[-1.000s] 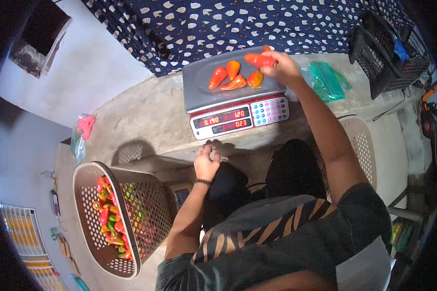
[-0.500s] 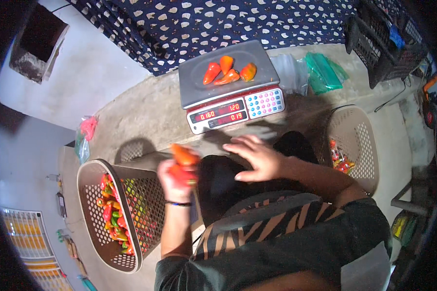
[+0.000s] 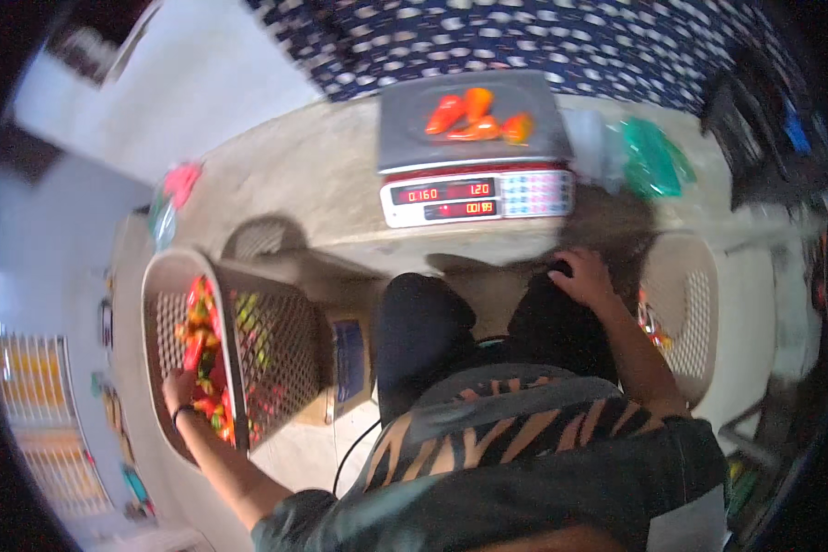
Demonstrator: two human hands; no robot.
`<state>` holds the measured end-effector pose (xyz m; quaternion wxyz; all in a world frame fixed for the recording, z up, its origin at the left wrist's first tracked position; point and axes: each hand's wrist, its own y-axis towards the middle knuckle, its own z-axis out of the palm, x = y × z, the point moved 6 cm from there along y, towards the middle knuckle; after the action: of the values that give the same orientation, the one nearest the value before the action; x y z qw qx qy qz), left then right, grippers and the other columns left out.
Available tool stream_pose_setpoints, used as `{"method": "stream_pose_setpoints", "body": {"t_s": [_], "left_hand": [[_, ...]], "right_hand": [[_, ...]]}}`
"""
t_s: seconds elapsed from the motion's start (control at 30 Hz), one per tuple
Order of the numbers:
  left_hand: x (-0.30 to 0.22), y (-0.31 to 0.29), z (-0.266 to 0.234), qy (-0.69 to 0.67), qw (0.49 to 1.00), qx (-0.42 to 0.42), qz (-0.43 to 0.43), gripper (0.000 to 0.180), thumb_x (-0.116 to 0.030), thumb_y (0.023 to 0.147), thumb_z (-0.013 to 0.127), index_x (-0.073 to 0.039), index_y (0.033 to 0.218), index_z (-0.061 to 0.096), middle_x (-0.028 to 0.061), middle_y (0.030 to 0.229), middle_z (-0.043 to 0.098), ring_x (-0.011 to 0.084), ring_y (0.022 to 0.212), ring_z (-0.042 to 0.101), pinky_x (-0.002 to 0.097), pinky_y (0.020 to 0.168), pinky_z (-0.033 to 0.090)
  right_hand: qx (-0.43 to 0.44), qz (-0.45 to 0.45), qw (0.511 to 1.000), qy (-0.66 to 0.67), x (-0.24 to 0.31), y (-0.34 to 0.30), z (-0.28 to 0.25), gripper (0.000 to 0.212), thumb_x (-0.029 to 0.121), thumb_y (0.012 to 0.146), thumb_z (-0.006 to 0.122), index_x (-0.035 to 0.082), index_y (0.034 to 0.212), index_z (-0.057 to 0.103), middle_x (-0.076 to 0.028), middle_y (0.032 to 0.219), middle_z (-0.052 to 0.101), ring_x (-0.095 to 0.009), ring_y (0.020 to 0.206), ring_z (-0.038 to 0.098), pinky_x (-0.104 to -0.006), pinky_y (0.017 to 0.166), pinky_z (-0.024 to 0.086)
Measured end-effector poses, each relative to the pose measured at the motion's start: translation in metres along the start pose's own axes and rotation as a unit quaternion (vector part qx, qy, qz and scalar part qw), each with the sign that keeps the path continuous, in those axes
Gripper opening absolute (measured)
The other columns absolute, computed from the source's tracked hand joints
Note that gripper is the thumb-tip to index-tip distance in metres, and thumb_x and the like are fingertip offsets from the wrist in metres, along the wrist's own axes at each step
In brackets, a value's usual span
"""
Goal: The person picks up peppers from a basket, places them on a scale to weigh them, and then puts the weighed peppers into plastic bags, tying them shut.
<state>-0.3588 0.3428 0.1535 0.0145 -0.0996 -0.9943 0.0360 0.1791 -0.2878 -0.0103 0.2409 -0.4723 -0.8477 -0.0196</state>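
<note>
My left hand [image 3: 180, 390] reaches down into the beige mesh basket [image 3: 276, 350] on my left, among several red, orange and green peppers [image 3: 198, 336]. Blur hides whether its fingers hold one. My right hand [image 3: 581, 276] rests flat on my right knee with nothing in it. Ahead on the concrete ledge [image 3: 285, 175] stands a grey digital scale [image 3: 477, 195] with a red lit display. Several orange and red peppers [image 3: 475, 117] lie on its pan.
A second beige basket [image 3: 690, 304] with a few peppers stands at my right. Green plastic bags [image 3: 651, 155] lie right of the scale, and a pink bag [image 3: 180, 180] sits on the ledge's left end. Dark patterned cloth [image 3: 543, 41] hangs behind.
My right hand came back from the scale's pan to my knee. My left hand, which held up an orange pepper half a second ago, has gone down into the left basket.
</note>
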Motion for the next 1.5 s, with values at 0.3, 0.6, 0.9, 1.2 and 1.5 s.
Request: {"method": "stream_pose_setpoints", "body": {"t_s": [0.3, 0.6, 0.9, 1.2, 1.5], "left_hand": [[-0.050, 0.020, -0.029, -0.252, 0.961, -0.105, 0.036, 0.043, -0.026, 0.069, 0.063, -0.001, 0.105, 0.062, 0.0154, 0.093, 0.066, 0.0229, 0.088, 0.063, 0.0326, 0.079, 0.047], [-0.104, 0.047, -0.016, -0.148, 0.968, -0.203, 0.006, 0.030, -0.020, 0.075, 0.056, -0.010, 0.100, 0.067, 0.0161, 0.098, 0.066, 0.0308, 0.095, 0.062, 0.0370, 0.086, 0.047], [-0.146, 0.041, -0.012, -0.059, 0.984, -0.153, 0.069, 0.026, -0.029, 0.077, 0.060, -0.007, 0.086, 0.069, 0.0155, 0.081, 0.067, 0.0261, 0.076, 0.066, 0.0387, 0.069, 0.052], [-0.128, 0.048, -0.021, -0.136, 0.975, -0.148, 0.099, 0.027, -0.029, 0.075, 0.056, -0.014, 0.093, 0.069, 0.0180, 0.091, 0.065, 0.0316, 0.088, 0.063, 0.0406, 0.079, 0.049], [-0.205, 0.071, 0.033, 0.048, 0.991, 0.069, 0.104, 0.070, -0.052, 0.069, 0.061, -0.008, 0.122, 0.051, 0.0187, 0.124, 0.053, 0.0371, 0.122, 0.043, 0.0519, 0.099, 0.033]], "right_hand": [[0.017, -0.031, 0.999, 0.009, -0.004, 0.003, 0.005, 0.041, 0.032, 0.077, 0.064, 0.006, 0.108, 0.059, -0.016, 0.113, 0.055, -0.033, 0.107, 0.052, -0.0415, 0.091, 0.041], [0.020, 0.058, 0.998, 0.026, 0.000, 0.004, 0.000, 0.040, 0.034, 0.076, 0.064, 0.008, 0.106, 0.063, -0.019, 0.109, 0.056, -0.034, 0.107, 0.052, -0.0407, 0.092, 0.040], [0.015, 0.036, 0.999, 0.021, -0.007, 0.007, 0.007, 0.041, 0.034, 0.075, 0.064, 0.005, 0.106, 0.062, -0.019, 0.104, 0.056, -0.034, 0.100, 0.054, -0.0420, 0.089, 0.041], [0.017, 0.014, 0.999, 0.040, -0.010, 0.012, 0.013, 0.038, 0.031, 0.074, 0.064, 0.005, 0.102, 0.063, -0.018, 0.104, 0.058, -0.033, 0.099, 0.056, -0.0404, 0.087, 0.043], [0.005, 0.018, 0.999, -0.051, -0.007, 0.006, -0.003, 0.036, 0.031, 0.076, 0.065, 0.006, 0.101, 0.063, -0.018, 0.102, 0.059, -0.033, 0.099, 0.055, -0.0403, 0.088, 0.042]]}}
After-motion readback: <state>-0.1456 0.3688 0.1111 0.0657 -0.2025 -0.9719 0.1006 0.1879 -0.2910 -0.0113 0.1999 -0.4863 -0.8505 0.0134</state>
